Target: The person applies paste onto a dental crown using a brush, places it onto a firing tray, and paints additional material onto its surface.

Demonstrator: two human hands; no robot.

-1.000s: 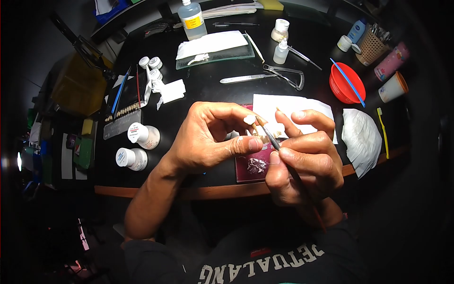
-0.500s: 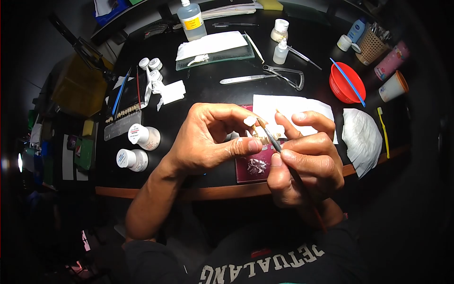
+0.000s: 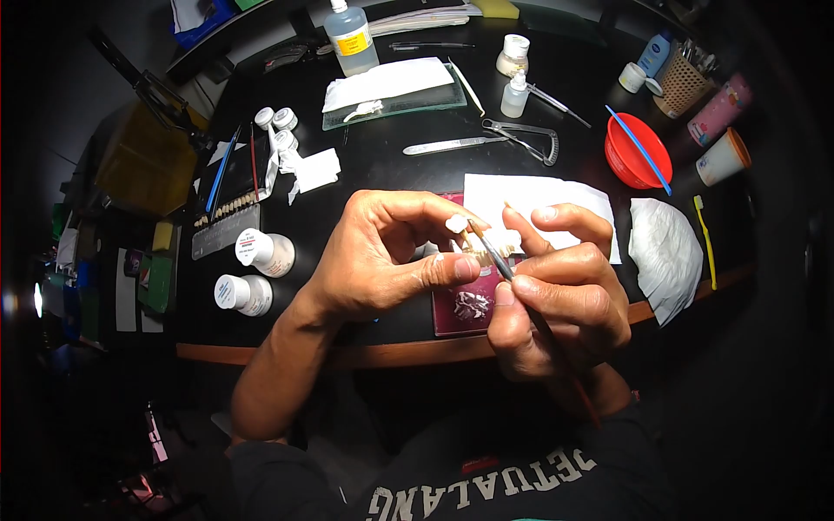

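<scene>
My left hand [image 3: 373,252] is closed around a small pale dental model [image 3: 475,247], held between thumb and forefinger; a whitish tooth-like piece stands at its upper left. In my right hand [image 3: 569,300] a slim brush [image 3: 553,347] with a dark red handle is pinched, its tip touching or very close to the model. The fingers hide part of the model. Below both hands lies a dark red flat box or pad [image 3: 447,323] with white smears on it. Behind the right hand, a white paper towel [image 3: 556,204] is spread out.
Two white-capped jars [image 3: 268,252] stand left, near a shade guide [image 3: 228,230]. A glass slab [image 3: 400,104], scalpel [image 3: 447,147] and caliper [image 3: 530,143] lie further back. Right are a red bowl [image 3: 630,161], crumpled tissue [image 3: 665,252] and yellow toothbrush [image 3: 706,247].
Both hands keep their hold on the model and the brush. The right hand and the brush have shifted very slightly left.
</scene>
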